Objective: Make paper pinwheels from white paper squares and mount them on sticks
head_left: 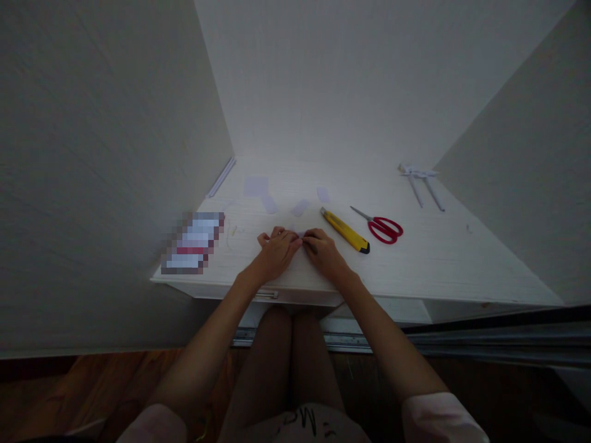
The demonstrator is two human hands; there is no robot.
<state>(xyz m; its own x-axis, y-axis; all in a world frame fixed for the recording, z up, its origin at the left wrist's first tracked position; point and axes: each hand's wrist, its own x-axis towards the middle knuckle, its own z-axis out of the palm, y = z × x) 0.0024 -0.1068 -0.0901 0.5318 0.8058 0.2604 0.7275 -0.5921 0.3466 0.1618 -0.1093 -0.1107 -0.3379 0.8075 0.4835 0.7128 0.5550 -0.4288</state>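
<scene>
My left hand and my right hand meet on the white desk, near its front edge. Between the fingertips both pinch a small pale piece of paper, mostly hidden by the fingers. A yellow utility knife lies just right of my right hand. Red-handled scissors lie beyond the knife, further right.
Several small paper pieces lie on the desk behind my hands. A blurred-out flat object sits at the left front corner. White rolled paper sticks lie at the back right. Walls close in left, right and behind. A drawer handle shows below.
</scene>
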